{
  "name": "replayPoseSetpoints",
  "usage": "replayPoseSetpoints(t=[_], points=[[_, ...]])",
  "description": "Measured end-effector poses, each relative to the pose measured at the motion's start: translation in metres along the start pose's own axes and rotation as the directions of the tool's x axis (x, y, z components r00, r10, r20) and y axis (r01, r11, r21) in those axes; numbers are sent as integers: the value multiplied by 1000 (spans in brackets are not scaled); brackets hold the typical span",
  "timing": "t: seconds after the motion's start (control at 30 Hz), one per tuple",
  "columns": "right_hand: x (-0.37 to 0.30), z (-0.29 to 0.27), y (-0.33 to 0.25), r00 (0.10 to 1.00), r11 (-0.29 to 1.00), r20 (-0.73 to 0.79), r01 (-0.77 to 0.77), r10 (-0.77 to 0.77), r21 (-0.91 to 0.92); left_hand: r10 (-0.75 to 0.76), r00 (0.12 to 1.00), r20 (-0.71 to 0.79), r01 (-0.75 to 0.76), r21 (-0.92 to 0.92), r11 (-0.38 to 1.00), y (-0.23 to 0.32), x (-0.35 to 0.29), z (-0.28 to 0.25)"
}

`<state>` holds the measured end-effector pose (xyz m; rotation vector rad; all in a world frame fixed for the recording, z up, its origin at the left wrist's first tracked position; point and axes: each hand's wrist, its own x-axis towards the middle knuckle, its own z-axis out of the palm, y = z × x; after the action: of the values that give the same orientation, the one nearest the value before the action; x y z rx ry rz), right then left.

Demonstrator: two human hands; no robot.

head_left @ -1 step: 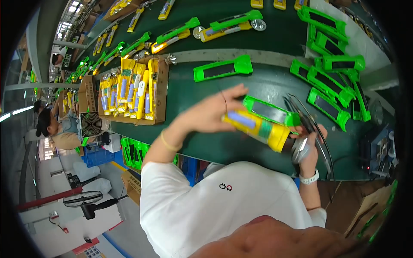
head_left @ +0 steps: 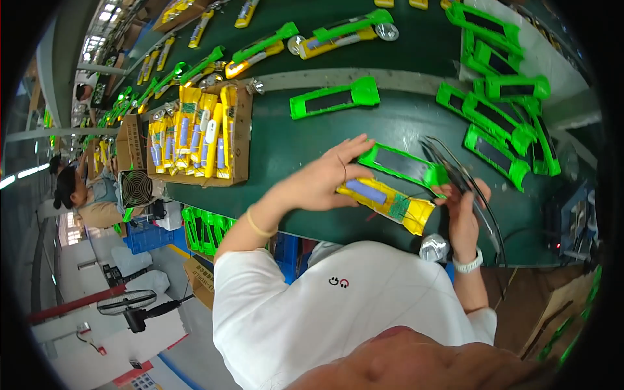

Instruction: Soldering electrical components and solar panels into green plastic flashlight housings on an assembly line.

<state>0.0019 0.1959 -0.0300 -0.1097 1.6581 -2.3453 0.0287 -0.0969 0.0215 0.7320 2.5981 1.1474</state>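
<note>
So far we have the yellow half-shell [head_left: 390,200] with its blue cell pinned under our left hand [head_left: 325,179] on the bench [head_left: 292,149], our right hand [head_left: 463,211] pinching its wires, while the green cover [head_left: 400,164] lies just beyond, not yet fitted.

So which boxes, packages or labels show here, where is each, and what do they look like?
Cardboard tray: on the green table, left; flat, brown, holding yellow parts.
Cardboard box: left of the tray; brown, dark print.
Carton: on the floor under the table; brown, printed side.
</note>
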Motion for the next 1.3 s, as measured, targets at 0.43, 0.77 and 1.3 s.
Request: replayPoseSetpoints(t=[0.43, 0.77, 1.3], points=[[-8, 2, -9, 925, 927, -132, 368, -357, 74, 274, 871, -408, -51, 480, 876, 4, -16, 44], [-6, 20, -10, 991, 990, -37, 128, -126, 51, 278, 889, -364, -149, 344, 927, 7, -19, 35], [-13, 15, 8, 982, 952, 92, 184, -166, -246, -95, 887, -453, 173, 135, 976, 19, 0, 46]])
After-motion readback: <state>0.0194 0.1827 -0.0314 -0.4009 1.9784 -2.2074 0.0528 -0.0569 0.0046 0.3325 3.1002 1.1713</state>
